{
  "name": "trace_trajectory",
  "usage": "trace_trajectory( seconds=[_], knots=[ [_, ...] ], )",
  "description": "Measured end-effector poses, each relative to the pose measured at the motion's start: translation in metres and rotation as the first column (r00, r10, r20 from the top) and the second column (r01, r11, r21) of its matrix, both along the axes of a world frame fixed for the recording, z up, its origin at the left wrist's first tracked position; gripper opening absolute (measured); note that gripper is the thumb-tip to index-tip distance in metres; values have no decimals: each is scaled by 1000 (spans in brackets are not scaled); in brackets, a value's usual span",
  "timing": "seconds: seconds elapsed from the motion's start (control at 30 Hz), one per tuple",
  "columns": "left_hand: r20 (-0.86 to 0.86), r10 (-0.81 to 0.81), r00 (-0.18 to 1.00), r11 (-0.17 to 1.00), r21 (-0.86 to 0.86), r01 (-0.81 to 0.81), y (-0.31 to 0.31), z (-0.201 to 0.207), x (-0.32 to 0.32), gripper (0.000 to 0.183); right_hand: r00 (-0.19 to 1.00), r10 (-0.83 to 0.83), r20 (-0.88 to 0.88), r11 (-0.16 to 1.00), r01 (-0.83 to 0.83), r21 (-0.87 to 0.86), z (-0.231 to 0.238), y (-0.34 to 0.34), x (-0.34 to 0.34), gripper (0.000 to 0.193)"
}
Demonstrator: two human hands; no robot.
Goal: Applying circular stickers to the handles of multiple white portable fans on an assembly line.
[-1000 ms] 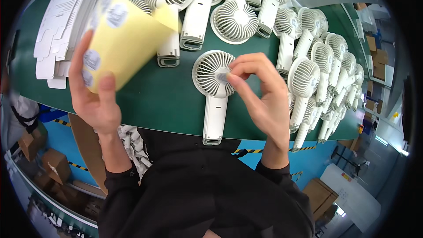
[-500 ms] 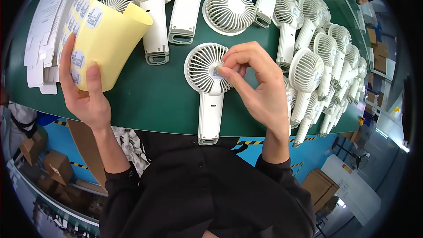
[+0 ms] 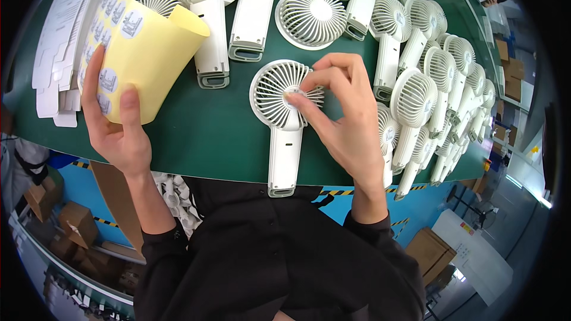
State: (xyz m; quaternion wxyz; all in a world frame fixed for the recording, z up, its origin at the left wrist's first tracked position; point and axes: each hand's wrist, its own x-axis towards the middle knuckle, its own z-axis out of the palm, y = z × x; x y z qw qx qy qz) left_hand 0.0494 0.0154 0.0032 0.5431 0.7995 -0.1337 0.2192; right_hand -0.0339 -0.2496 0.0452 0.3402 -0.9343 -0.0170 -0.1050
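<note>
My left hand [image 3: 124, 139] holds a yellow backing sheet [image 3: 163, 44] of round silver stickers, thumb in front, its upper right corner curled over. Before me on the green table lies a white handheld fan [image 3: 285, 154], grille up, handle toward me. At the grille's hub my right hand [image 3: 354, 125] is closed, thumb and forefinger pinching a small round sticker [image 3: 295, 90]. Those fingertips cover most of the sticker; whether it lies flat on the hub I cannot tell.
Several more white fans [image 3: 312, 15] lie along the far side, and a dense group [image 3: 414, 98] fills the right. White cardboard pieces [image 3: 56, 62] are stacked at the far left. The table's near edge [image 3: 238, 182] runs just before my body.
My right hand's fingertips have shifted slightly left onto the hub, with the sticker turned and more covered. The left hand and its sheet have barely moved.
</note>
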Motion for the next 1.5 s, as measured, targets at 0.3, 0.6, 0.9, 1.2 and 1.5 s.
trace_trajectory(
  seconds=[0.3, 0.6, 0.9, 1.2, 1.5],
  knots=[
    [-57, -107, 993, 993, 51, 110, -2, 4, -2, 52, 993, -115, -6, 992, 115, 41, -14, 4, 10, 24],
    [16, -139, 990, 990, 36, 138, 13, -1, -12, 61, 857, -308, -413, 936, 196, -293, 28, 56, -59, 45],
    [111, -134, 985, 986, 113, 121, 23, -5, -15, 59, 845, 80, -528, 992, -119, -40, 119, -45, 95, 48],
    [24, -116, 993, 992, 53, 115, 10, -8, -12, 54, 911, 111, -397, 661, 231, 714, 10, -35, 381, 39],
    [85, -126, 988, 979, 173, 110, 13, -1, -8, 54, 742, -665, -83, 657, 528, -539, -20, -58, 388, 52]
  ],
)
